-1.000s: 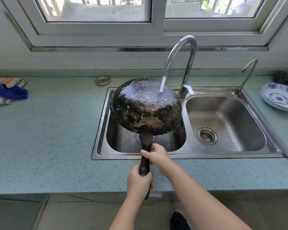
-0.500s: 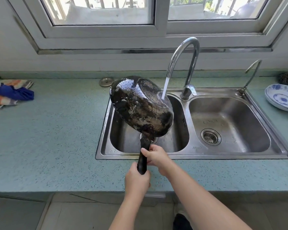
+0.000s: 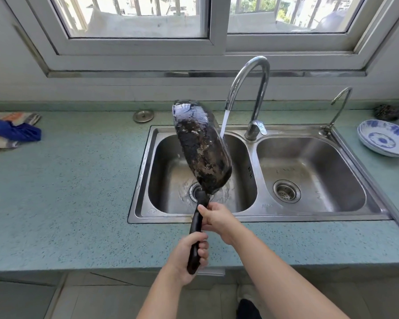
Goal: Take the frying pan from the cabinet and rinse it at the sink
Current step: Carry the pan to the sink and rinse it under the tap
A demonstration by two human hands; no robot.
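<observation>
The black frying pan (image 3: 202, 147) stands almost on edge over the left basin of the steel double sink (image 3: 145, 157), its wet, blackened underside facing left towards me. Both hands grip its black handle: my left hand (image 3: 189, 256) near the end, my right hand (image 3: 217, 219) higher up by the pan. Water runs from the tall curved tap (image 3: 251, 88) and falls just behind the pan's right rim. The pan's inside is hidden.
A blue and orange cloth (image 3: 12, 132) lies on the teal counter (image 3: 67, 180) at far left. A metal sink plug (image 3: 143, 116) sits behind the sink. A small second tap (image 3: 339, 107) and stacked blue-patterned plates (image 3: 385, 139) are at right.
The pan has rolled from bottom-up under the stream to nearly on edge, so the water now passes its right side. My hands stayed on the handle.
</observation>
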